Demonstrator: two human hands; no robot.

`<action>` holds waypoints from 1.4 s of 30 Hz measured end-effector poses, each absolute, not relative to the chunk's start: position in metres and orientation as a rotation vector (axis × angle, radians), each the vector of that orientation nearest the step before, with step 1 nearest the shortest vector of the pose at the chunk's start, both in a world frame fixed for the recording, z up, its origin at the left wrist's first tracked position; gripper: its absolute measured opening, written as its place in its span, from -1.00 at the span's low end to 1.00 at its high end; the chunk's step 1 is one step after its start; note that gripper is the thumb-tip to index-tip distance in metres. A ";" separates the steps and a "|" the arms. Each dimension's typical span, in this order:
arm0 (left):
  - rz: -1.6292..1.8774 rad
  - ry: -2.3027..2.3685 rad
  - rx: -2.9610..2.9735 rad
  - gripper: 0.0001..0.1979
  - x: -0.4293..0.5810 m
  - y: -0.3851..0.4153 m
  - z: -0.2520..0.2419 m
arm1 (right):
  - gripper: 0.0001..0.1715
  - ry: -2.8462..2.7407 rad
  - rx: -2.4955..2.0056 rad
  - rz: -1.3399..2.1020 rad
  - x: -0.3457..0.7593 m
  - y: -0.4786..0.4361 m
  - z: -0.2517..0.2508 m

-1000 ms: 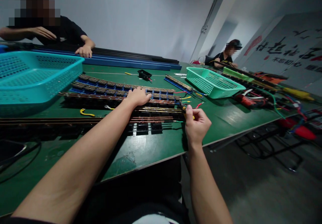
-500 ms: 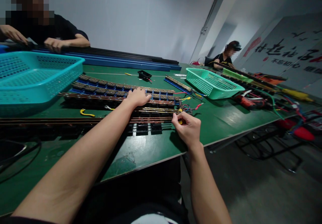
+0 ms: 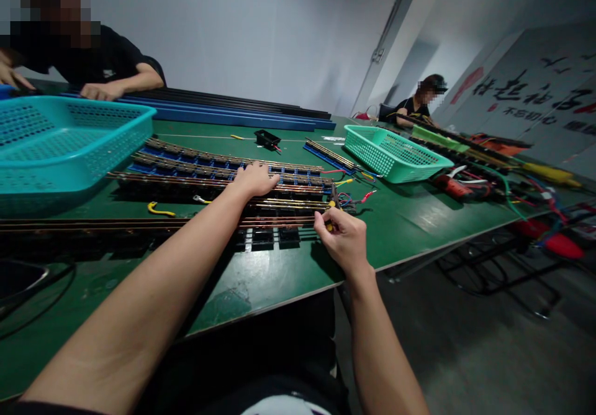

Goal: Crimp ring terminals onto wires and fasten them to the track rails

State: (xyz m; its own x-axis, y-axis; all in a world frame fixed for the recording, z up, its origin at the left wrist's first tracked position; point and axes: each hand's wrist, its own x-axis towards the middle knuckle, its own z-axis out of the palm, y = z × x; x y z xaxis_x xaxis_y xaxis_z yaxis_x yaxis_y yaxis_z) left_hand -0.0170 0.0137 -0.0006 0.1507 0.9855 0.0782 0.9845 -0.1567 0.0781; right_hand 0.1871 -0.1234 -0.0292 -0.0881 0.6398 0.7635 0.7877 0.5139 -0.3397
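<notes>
Several long strips with copper rails and black or blue sockets (image 3: 195, 179) lie side by side on the green table (image 3: 410, 216). My left hand (image 3: 255, 180) rests flat on them, fingers stretched out, pressing down. My right hand (image 3: 342, 238) is at the right end of the nearest strip (image 3: 139, 223), fingers pinched on a yellow-tipped wire (image 3: 331, 206). A bunch of red, blue and yellow wire ends (image 3: 351, 197) sticks out just beyond it.
A turquoise basket (image 3: 60, 148) stands at the left and a green basket (image 3: 391, 151) at the right. Long blue and black rails (image 3: 242, 117) lie at the back, where a person leans over them. Another person sits far right. Tools and cables (image 3: 470, 185) clutter the right side. The table edge runs just below my right hand.
My right hand has moved left and down from the wire ends to the end of the nearest strip. The left hand has stayed put. The person at the back left has shifted their arms left.
</notes>
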 end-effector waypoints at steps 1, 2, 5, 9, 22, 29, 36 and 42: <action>0.170 2.035 2.374 -0.32 -0.017 0.013 0.000 | -0.69 -1.761 -1.192 -0.156 0.186 -0.124 -0.028; 0.169 2.034 2.371 -0.32 -0.017 0.013 0.000 | -0.69 -1.713 -1.194 -0.113 0.185 -0.125 -0.028; 0.165 2.029 2.366 -0.32 -0.017 0.012 0.001 | -0.70 -1.471 -1.206 0.045 0.185 -0.124 -0.026; 0.162 2.032 2.363 -0.33 -0.017 0.013 0.001 | -0.65 -1.066 -1.125 0.282 0.188 -0.118 -0.026; 0.140 2.024 2.355 -0.33 -0.016 0.012 0.003 | -0.53 -0.655 -0.892 0.676 0.198 -0.117 -0.017; 0.152 2.019 2.364 -0.34 -0.017 0.015 0.001 | -0.48 -0.643 -0.896 0.699 0.197 -0.118 -0.014; 0.159 2.006 2.383 -0.32 -0.017 0.013 0.001 | -0.48 -0.594 -0.873 0.743 0.199 -0.118 -0.014; 0.155 2.008 2.382 -0.33 -0.017 0.013 0.001 | -0.44 -0.545 -0.855 0.787 0.204 -0.117 -0.014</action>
State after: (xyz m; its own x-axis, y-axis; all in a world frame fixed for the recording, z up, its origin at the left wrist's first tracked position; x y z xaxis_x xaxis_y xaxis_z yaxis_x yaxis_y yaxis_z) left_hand -0.0172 0.0132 0.0011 0.1660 0.9842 0.0615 0.9820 -0.1707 0.0809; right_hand 0.2036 -0.1171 -0.0140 0.6012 0.7908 0.1148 -0.3854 0.4127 -0.8253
